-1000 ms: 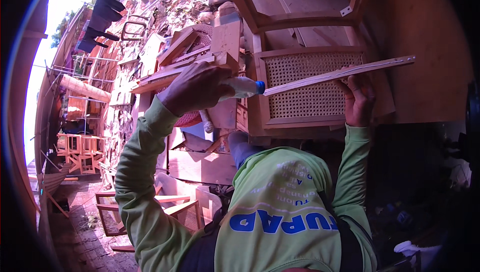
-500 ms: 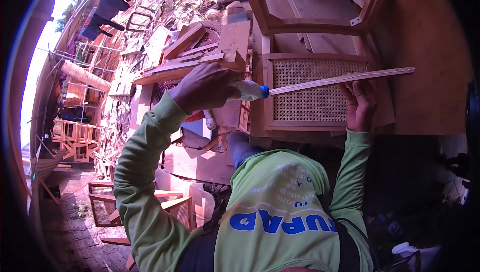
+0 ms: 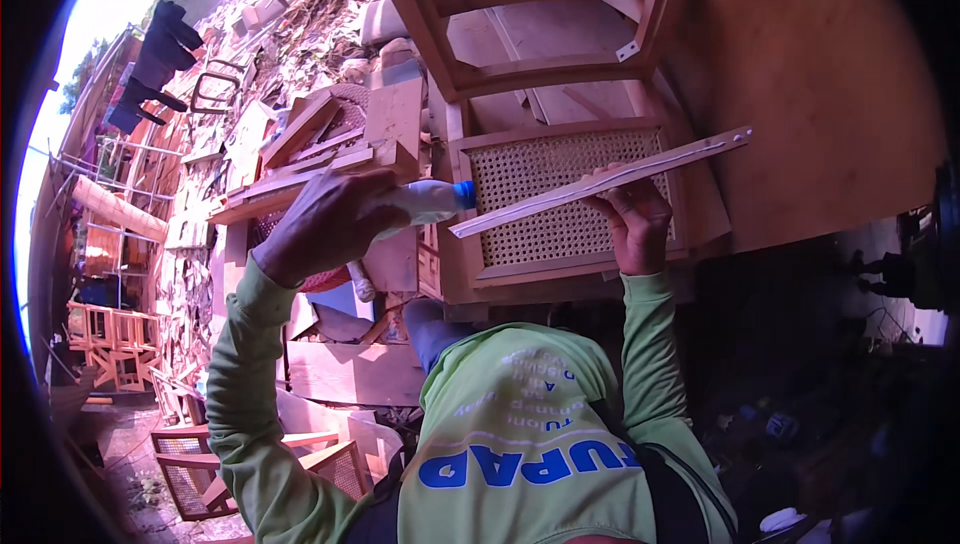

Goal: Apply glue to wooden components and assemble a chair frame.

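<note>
My left hand (image 3: 335, 216) is closed round a clear plastic bottle (image 3: 428, 201) with a blue cap, tipped sideways so the cap points right. In my right hand (image 3: 640, 219) is a thin wooden strip (image 3: 560, 199), pinched between thumb and fingers near its middle. A line of white glue runs along the strip's upper face. The strip slants up to the right, above a woven cane chair seat (image 3: 545, 234) in a wooden frame. The bottle's cap is just apart from the strip's left end.
A wooden chair frame (image 3: 540, 74) with rails rises beyond the cane seat. Stacked boards (image 3: 300, 179) lie left of it, beside my left hand. Caned frames (image 3: 190, 484) stand low on the left. A wide brown board (image 3: 800, 144) spreads at the right.
The bottle has drawn back from the strip's left end, and the strip is tilted more steeply. White glue now shows along the strip. The whole view has shifted.
</note>
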